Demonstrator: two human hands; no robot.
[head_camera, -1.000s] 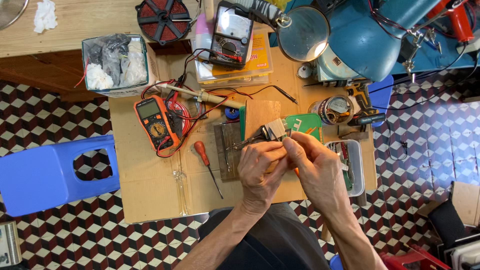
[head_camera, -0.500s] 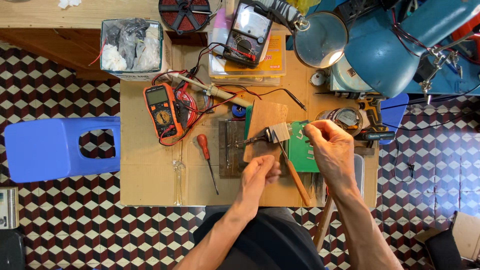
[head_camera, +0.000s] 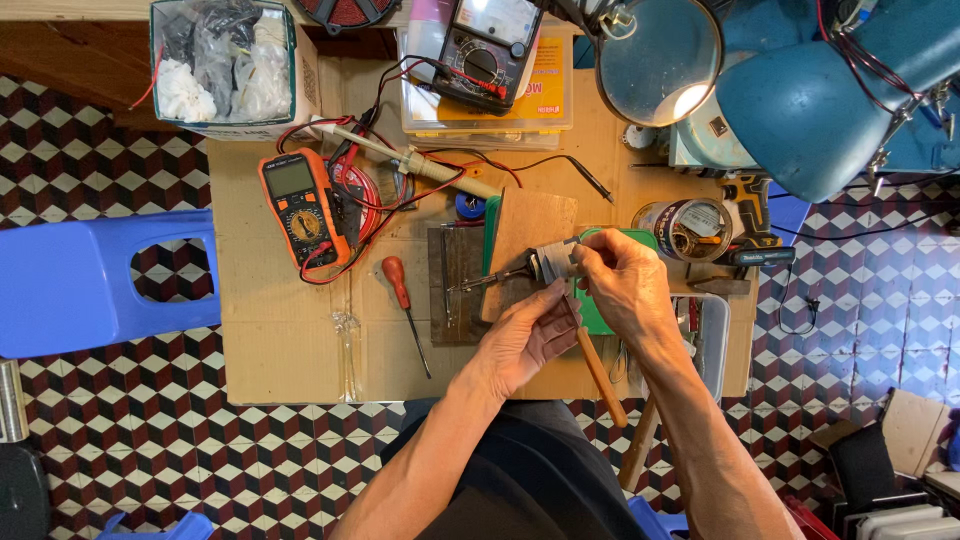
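Over the cardboard-covered bench I hold a soldering iron with a grey head, a thin metal tip pointing left and a wooden handle slanting down to the right. My left hand grips it from below, where the handle starts. My right hand pinches the grey head from the right. Under the tool lie a wooden board and a green board, which my right hand partly hides.
An orange multimeter with tangled red and black leads and a red-handled screwdriver lie to the left. A black meter, a magnifier lamp and a box of bags stand at the back. A solder reel sits right, a blue stool left.
Half a second ago my right hand was off to the right of the tool; it has come back onto the grey head. My left hand has stayed on the handle.
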